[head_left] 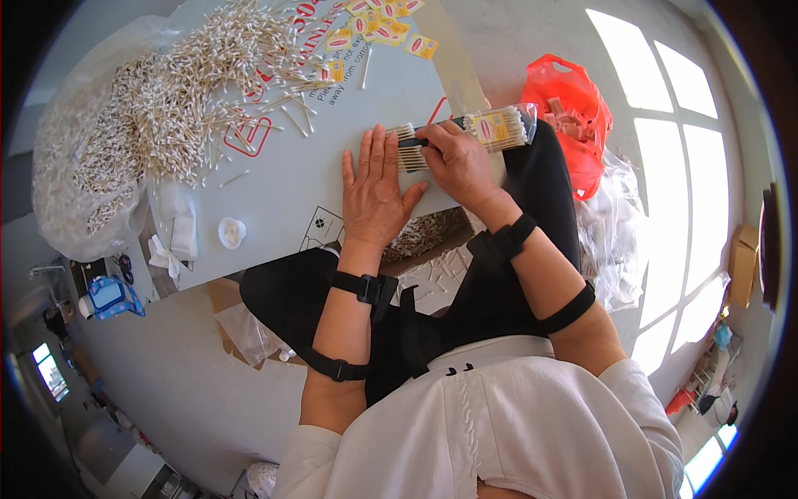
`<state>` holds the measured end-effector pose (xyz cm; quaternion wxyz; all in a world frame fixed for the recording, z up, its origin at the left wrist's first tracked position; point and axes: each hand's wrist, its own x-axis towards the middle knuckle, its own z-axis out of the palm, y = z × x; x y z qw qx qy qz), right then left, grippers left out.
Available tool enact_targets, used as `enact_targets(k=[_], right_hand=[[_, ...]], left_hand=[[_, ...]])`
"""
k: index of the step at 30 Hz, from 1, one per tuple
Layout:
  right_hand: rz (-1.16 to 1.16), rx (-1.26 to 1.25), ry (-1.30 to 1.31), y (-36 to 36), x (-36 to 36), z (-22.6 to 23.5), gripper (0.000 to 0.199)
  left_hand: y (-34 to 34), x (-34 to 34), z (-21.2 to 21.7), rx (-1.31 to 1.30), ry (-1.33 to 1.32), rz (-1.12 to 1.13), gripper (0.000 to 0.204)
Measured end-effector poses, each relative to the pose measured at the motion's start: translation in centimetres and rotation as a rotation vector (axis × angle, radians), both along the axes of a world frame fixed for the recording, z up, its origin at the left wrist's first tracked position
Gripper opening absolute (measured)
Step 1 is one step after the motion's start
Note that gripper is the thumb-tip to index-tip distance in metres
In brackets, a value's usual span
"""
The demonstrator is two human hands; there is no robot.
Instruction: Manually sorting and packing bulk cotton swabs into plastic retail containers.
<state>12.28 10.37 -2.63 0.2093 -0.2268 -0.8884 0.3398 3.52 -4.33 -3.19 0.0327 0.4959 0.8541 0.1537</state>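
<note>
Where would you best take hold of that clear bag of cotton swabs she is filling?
Probably around the middle of the clear bag, across its short width, coming from above. It lies flat on the board, swabs packed side by side, its open end toward the right hand, so pinching mid-bag should keep them from sliding out.

The cotton swabs point(166, 100) are white-tipped on pale wooden sticks, heaped on a grey board point(291, 179) with red markings. Small labels point(378, 25) are yellow with red ovals. The plastic bag point(573, 116) is bright orange-red; the wrist straps point(366, 287) are black.
</note>
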Motion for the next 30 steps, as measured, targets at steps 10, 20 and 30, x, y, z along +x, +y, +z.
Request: enact_targets(k=[10, 20, 30], right_hand=[[0.023, -0.041, -0.047, 0.4, -0.7, 0.3, 0.020], [0.040, 0.015, -0.031, 0.7, -0.8, -0.1, 0.014], [0.037, -0.042, 0.012, 1.2, -1.9, 0.4, 0.020]], left_hand=[[-0.1, 0.0, -0.1, -0.002, 0.005, -0.002, 0.086], [0.0, 0.0, -0.1, -0.008, 0.013, -0.005, 0.087], [-0.1, 0.0, -0.1, 0.007, -0.002, -0.001, 0.086]])
